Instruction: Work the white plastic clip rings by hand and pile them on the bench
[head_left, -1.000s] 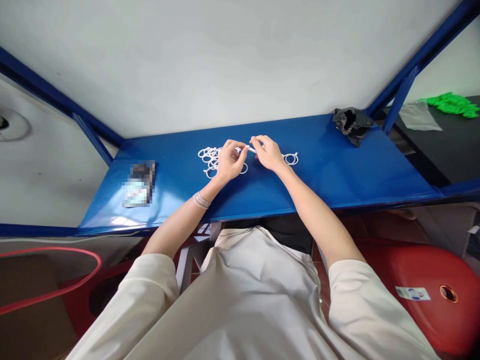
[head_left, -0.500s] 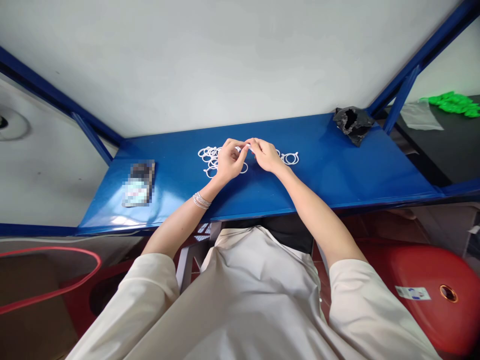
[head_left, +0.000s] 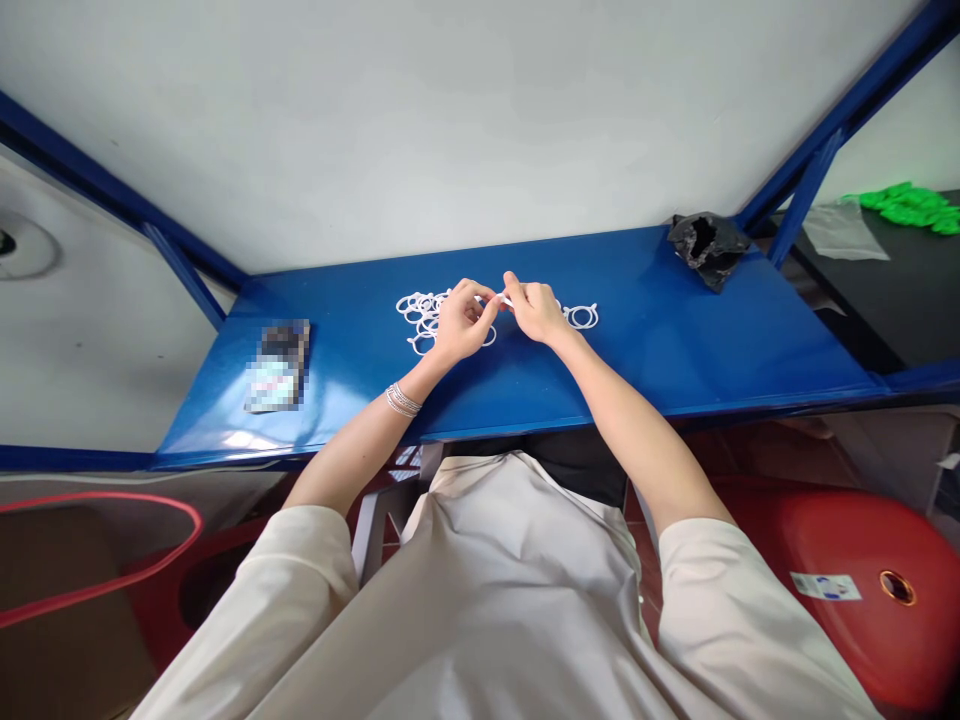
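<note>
My left hand [head_left: 461, 322] and my right hand [head_left: 534, 306] meet over the middle of a blue table [head_left: 660, 340]. Both pinch the same small white ring piece [head_left: 500, 298] between fingertips, and their fingers are curled closed. A pile of white plastic rings [head_left: 416, 312] lies on the table just left of my left hand. A smaller group of white rings [head_left: 583, 316] lies to the right of my right hand. Silver bangles sit on my left wrist.
A crumpled black bag [head_left: 705, 248] lies at the table's back right. A blurred small box [head_left: 276, 368] rests at the left. Green items [head_left: 907, 207] lie on a dark table at far right. A red drum [head_left: 862, 590] stands below right.
The two hands have stayed together over the white piece, with the fingertips shifting slightly. The right hand moved a little toward the left hand, then eased back.
</note>
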